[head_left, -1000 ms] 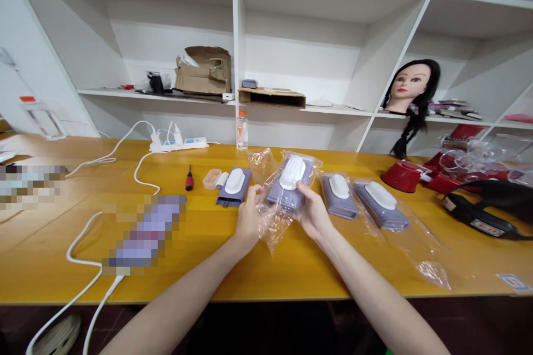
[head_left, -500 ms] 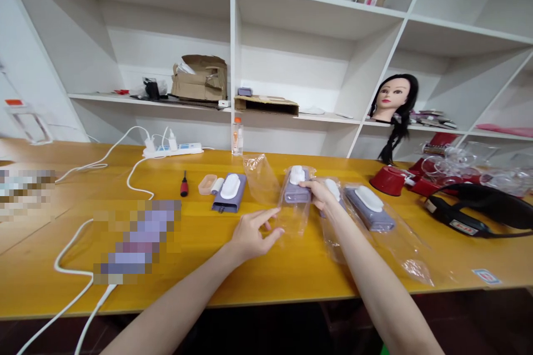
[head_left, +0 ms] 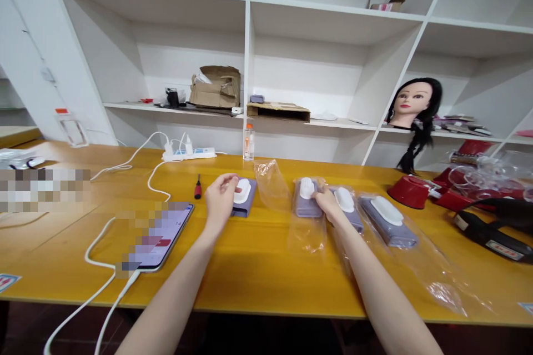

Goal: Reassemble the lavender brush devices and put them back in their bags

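Note:
My left hand [head_left: 220,203] is over the left side of an unbagged grey-purple item [head_left: 249,203] with a white oval piece [head_left: 242,190] on top. Its thumb and forefinger are apart, beside the white piece; the other fingers are partly hidden. With my right hand [head_left: 327,203] I grip the right edge of a similar grey-purple item [head_left: 307,208] in a clear plastic bag [head_left: 308,238]. A ridged white piece [head_left: 307,188] lies on this one. Right of that hand lie two more bagged items, one nearer [head_left: 345,200] and one farther [head_left: 389,221].
An empty clear bag [head_left: 272,183] lies between the hands. A red-handled screwdriver [head_left: 197,189], a charging phone [head_left: 166,238], a power strip [head_left: 189,154] and a clear bottle [head_left: 249,144] are on the table. To the right are red holders [head_left: 410,191] and a black headband [head_left: 491,233].
My left hand has moved left, from beside the bagged item to the unbagged one, and now covers the small peach case there. My right hand stays at the bagged item. The view has shifted left.

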`<action>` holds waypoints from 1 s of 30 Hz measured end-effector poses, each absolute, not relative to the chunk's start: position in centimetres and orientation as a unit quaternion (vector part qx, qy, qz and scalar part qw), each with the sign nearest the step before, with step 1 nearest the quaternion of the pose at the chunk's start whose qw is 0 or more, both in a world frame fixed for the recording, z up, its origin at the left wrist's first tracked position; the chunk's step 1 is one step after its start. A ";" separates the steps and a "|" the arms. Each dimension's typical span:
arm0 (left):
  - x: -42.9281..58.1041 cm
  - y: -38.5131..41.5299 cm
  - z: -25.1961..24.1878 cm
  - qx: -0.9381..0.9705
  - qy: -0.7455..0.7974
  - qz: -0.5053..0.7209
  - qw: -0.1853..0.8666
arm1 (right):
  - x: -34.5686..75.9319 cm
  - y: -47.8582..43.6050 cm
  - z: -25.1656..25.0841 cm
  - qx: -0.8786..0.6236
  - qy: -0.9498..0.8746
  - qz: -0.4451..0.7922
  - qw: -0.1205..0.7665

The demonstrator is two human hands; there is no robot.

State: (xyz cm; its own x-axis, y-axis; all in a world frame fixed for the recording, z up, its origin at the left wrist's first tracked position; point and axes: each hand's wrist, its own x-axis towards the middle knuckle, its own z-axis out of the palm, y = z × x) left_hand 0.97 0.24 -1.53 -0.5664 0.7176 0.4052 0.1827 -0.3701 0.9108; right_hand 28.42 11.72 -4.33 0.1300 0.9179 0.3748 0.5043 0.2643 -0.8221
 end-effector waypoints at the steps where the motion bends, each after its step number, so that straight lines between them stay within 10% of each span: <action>1: 0.3 0.5 -1.3 0.419 0.548 0.702 0.179 | 28.4 11.5 -4.1 -0.584 -0.624 0.190 0.483; 30: -3.2 3.2 -5.9 0.579 0.763 0.288 0.002 | 21.0 1.9 -2.6 -0.202 -0.936 -0.058 0.282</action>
State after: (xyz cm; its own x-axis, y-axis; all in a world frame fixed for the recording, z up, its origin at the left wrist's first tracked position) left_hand -3.22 3.24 -5.91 -0.3300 0.8843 0.3303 0.8820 0.1642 0.4417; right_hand 21.01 1.89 -2.62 -0.7587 0.3459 0.5521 0.4109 0.9116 -0.0064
